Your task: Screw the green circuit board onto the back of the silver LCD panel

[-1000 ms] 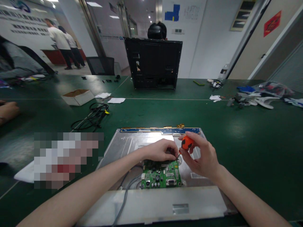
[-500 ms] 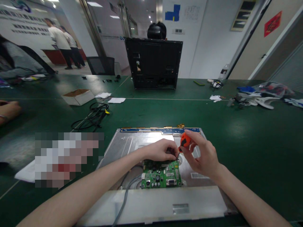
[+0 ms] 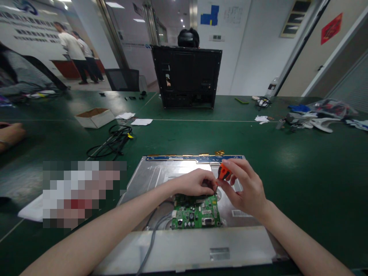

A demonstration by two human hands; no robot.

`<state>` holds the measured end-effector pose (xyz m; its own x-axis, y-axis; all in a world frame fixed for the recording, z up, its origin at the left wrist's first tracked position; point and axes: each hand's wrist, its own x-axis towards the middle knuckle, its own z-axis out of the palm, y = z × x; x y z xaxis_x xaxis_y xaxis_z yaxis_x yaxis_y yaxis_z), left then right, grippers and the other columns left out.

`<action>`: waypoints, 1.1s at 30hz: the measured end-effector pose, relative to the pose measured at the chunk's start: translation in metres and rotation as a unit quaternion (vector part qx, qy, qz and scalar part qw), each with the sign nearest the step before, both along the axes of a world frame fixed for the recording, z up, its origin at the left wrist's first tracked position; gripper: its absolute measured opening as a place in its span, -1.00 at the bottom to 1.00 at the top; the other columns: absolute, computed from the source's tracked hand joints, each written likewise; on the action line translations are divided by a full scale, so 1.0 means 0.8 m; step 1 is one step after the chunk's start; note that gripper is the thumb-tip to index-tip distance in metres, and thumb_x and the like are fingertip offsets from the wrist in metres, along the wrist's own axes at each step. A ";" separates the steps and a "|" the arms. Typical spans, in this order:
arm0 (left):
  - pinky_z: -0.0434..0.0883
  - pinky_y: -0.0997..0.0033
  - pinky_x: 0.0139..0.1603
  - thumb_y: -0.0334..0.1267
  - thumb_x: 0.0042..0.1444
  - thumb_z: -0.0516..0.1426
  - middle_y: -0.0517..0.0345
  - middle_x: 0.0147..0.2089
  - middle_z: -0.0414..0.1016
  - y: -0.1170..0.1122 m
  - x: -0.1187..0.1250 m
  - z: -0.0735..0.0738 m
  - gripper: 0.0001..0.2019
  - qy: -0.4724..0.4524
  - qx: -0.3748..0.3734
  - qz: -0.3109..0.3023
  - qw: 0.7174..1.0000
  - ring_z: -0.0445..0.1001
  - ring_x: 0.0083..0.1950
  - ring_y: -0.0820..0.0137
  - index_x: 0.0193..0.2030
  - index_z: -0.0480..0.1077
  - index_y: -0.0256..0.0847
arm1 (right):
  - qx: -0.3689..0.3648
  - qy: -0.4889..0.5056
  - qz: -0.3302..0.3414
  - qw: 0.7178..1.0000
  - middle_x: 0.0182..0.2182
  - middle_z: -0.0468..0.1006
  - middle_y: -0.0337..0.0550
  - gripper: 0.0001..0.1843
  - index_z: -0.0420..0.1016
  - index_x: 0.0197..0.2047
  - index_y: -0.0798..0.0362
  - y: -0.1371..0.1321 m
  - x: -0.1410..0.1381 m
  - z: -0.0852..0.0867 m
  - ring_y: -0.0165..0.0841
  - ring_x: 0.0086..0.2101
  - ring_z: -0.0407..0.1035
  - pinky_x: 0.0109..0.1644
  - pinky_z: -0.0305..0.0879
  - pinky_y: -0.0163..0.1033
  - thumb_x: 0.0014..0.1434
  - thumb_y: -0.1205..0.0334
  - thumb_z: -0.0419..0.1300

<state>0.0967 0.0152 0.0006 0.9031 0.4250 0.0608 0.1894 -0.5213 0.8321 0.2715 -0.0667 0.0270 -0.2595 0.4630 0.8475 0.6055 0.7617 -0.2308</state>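
My right hand (image 3: 247,188) is closed around the orange and black handle of a screwdriver (image 3: 223,172), which leans with its shaft pointing down and left. Its tip meets the upper right corner of a green circuit board (image 3: 195,213). Right beside the tip, the fingers of my left hand (image 3: 198,182) are pinched together over the board's top edge; what is between them, if anything, is hidden. Beneath the board lies the silvery metal back of a display panel (image 3: 155,180), with a blue strip board (image 3: 192,158) along its far edge.
Grey cables (image 3: 155,234) run from the board's left side toward me. Farther off are a black cable coil (image 3: 115,140), a white box (image 3: 95,118) and an upright black monitor housing (image 3: 186,76) with a person behind it. Another person's hand (image 3: 11,132) rests at far left.
The screwdriver handle has turned and tilted slightly in my right hand, whose fingers have shifted a little. My left hand stays in place. The head behind the monitor housing moved slightly left.
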 end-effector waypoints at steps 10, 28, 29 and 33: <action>0.31 0.53 -0.31 -0.49 0.02 0.22 0.24 -0.39 0.41 0.001 -0.001 0.000 -0.93 0.012 0.010 -0.009 1.000 0.38 -0.35 0.46 -0.39 0.44 -0.28 | -0.027 0.010 0.026 0.999 -0.05 0.51 0.04 -0.37 0.05 0.29 0.03 0.002 0.002 -0.008 -0.41 -0.40 0.44 -0.43 0.46 -0.31 0.20 0.40 0.14; 0.33 0.52 -0.31 -0.48 0.02 0.23 0.25 -0.41 0.42 0.002 -0.001 -0.004 -0.93 0.012 0.012 -0.008 1.000 0.39 -0.36 0.46 -0.37 0.43 -0.28 | -0.018 -0.011 0.015 1.000 -0.16 0.46 -0.07 -0.36 0.07 0.34 -0.05 -0.001 0.000 -0.001 -0.40 -0.38 0.42 -0.41 0.47 -0.29 0.22 0.42 0.09; 0.33 0.52 -0.32 -0.49 0.02 0.22 0.25 -0.41 0.42 0.002 -0.001 -0.003 -0.92 0.011 0.012 -0.010 1.000 0.39 -0.36 0.46 -0.38 0.43 -0.28 | -0.023 -0.011 0.015 1.000 -0.16 0.48 -0.07 -0.35 0.06 0.34 -0.03 -0.001 0.001 -0.002 -0.40 -0.40 0.42 -0.44 0.45 -0.30 0.21 0.42 0.09; 0.32 0.52 -0.30 -0.52 0.02 0.22 0.22 -0.37 0.42 0.001 -0.001 -0.001 -0.91 0.010 0.012 -0.016 1.000 0.39 -0.33 0.45 -0.37 0.43 -0.28 | -0.015 0.001 0.001 1.000 -0.31 0.53 -0.19 -0.38 0.08 0.30 -0.01 0.000 0.002 -0.002 -0.45 -0.53 0.36 -0.54 0.38 -0.34 0.20 0.37 0.13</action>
